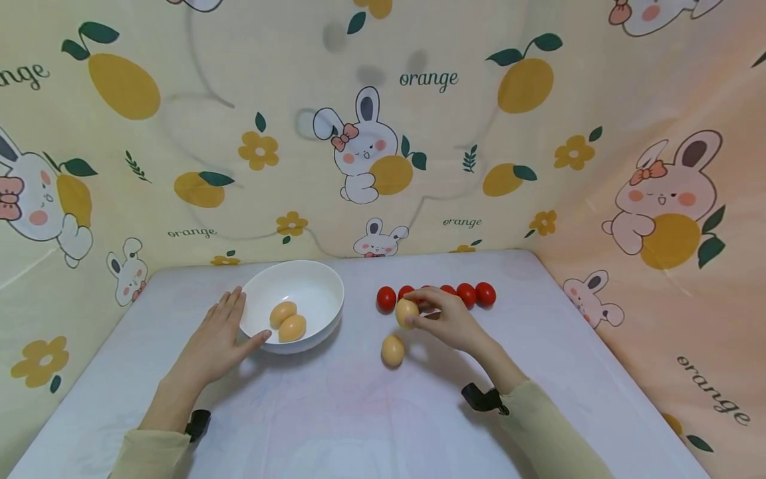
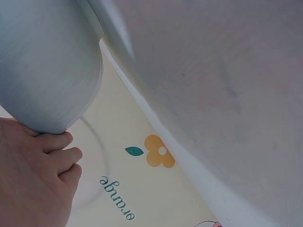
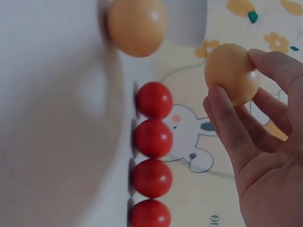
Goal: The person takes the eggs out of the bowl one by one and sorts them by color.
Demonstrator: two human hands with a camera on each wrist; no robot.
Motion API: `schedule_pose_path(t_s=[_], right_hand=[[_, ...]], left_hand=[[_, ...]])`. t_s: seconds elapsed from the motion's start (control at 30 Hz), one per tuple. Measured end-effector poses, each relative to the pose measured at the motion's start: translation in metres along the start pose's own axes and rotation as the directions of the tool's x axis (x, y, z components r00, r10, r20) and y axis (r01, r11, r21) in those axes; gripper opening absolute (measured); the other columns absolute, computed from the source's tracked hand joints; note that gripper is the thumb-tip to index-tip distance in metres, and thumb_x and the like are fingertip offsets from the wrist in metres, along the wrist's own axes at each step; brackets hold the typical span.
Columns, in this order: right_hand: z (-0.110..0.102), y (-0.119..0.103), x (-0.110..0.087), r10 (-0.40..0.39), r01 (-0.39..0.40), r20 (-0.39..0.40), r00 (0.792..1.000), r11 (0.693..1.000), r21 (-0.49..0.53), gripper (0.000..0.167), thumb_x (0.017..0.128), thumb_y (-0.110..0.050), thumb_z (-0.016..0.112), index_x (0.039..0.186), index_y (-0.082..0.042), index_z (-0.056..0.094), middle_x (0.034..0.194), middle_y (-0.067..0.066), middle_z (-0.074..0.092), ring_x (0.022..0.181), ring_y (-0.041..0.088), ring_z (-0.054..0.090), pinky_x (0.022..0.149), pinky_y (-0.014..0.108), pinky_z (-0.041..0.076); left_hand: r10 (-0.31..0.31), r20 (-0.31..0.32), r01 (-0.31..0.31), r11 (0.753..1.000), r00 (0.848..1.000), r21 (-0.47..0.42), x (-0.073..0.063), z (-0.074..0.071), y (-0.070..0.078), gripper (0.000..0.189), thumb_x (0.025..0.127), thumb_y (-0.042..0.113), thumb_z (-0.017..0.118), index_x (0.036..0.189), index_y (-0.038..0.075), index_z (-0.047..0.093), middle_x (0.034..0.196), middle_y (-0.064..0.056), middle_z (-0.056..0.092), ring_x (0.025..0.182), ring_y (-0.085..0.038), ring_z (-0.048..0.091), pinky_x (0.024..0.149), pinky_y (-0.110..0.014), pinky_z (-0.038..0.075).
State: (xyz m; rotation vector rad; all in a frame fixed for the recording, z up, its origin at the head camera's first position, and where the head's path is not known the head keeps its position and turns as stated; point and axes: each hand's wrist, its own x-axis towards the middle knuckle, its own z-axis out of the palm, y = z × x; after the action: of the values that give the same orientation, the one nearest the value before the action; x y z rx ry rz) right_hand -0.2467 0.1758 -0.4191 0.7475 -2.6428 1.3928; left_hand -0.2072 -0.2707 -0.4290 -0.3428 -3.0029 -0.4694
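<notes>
My right hand [image 1: 445, 319] pinches a brown egg [image 3: 231, 74] between thumb and fingertips, raised above the table in the right wrist view. Below it in the head view, a second brown egg [image 1: 392, 350] lies on the table. To the left stands a white bowl [image 1: 323, 293] with two brown eggs [image 1: 288, 322] inside, touching each other. Against the bowl's left side rests my left hand [image 1: 212, 342], its fingers extended along the outside and its thumb at the near rim. The left wrist view shows those fingertips against the bowl's outer wall [image 2: 52, 61].
Behind the right hand, several small red tomatoes [image 1: 485, 294] form a row, partly hidden by that hand. A pale cloth covers the table [image 1: 335, 419]. Printed curtains [image 1: 269, 80] with rabbits and oranges close off the back and sides.
</notes>
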Motion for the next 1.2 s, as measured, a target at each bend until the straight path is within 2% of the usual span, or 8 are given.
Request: schedule_pose_path(t_s=[0.17,0.47,0.8,1.2], right_hand=[[-0.003,0.008,-0.009,0.056,-0.056,0.052,0.997,0.998,-0.018,0.042,0.091,-0.020,0.083,0.130,-0.014,0.071,0.119,0.000,0.070,0.104,0.021,0.071,0.088,0.034,0.063],[-0.003,0.020,-0.016,0.084,-0.071,0.148,0.985,0.994,-0.089,0.041,0.091,-0.027,0.082,0.127,-0.010,0.071,0.118,0.000,0.071,0.095,0.016,0.071,0.083,0.030,0.060],[0.000,0.026,-0.020,0.123,-0.103,0.257,0.959,0.991,-0.091,0.042,0.092,-0.030,0.080,0.127,-0.008,0.071,0.113,-0.002,0.072,0.091,0.016,0.068,0.076,0.030,0.059],[0.004,0.029,-0.020,0.163,-0.145,0.274,0.948,0.986,-0.085,0.045,0.092,-0.034,0.081,0.127,-0.009,0.071,0.113,-0.002,0.072,0.089,0.017,0.067,0.077,0.033,0.058]], left_hand=[[0.005,0.000,-0.005,1.000,1.000,-0.004,-0.001,0.000,0.000,0.108,0.100,0.068,0.051,0.159,-0.016,0.015,0.168,-0.033,0.011,0.156,-0.052,0.010,0.125,-0.066,0.014],[0.012,-0.003,-0.012,1.000,1.000,-0.007,0.000,0.002,-0.002,0.108,0.100,0.068,0.051,0.159,-0.015,0.015,0.169,-0.032,0.011,0.156,-0.052,0.010,0.125,-0.066,0.014],[0.013,-0.003,-0.013,1.000,1.000,-0.006,0.000,0.001,-0.002,0.108,0.100,0.068,0.051,0.159,-0.016,0.015,0.168,-0.033,0.011,0.155,-0.052,0.010,0.125,-0.066,0.014],[0.007,-0.004,-0.007,1.000,1.000,0.001,0.001,0.003,-0.004,0.108,0.100,0.069,0.050,0.159,-0.015,0.015,0.169,-0.033,0.011,0.156,-0.052,0.011,0.125,-0.066,0.014]])
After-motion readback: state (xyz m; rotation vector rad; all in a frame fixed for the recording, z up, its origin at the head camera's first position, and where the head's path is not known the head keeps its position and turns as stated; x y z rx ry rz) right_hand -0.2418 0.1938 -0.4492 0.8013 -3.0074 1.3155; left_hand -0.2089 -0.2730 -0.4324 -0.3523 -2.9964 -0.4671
